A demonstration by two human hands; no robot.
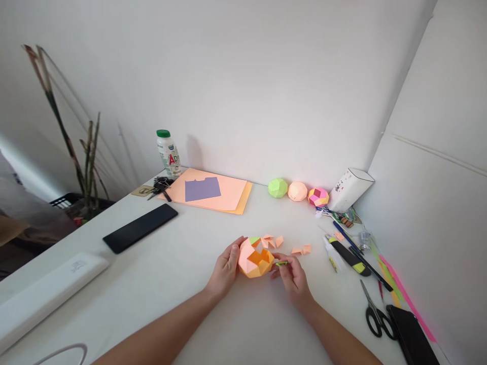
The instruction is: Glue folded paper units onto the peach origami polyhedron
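My left hand (227,266) grips a faceted paper ball (251,266) from its left side. The ball is orange and peach with a green facet, and a jagged opening on its upper right shows the hollow inside. Close to the ball's right side, my right hand (292,279) pinches a small green paper piece (281,263) between thumb and fingers. Whether that piece touches the ball I cannot tell. Just behind the ball lie several small folded peach paper pieces (279,241), and a few more folded pieces (301,250) rest to the right.
Three finished paper balls (297,191) stand by the wall. Scissors (376,314), a utility knife (349,256) and a black phone (413,334) lie at right. Peach paper sheets (232,190), keys (162,186), a white bottle (168,154) and a black slab (140,228) are at left.
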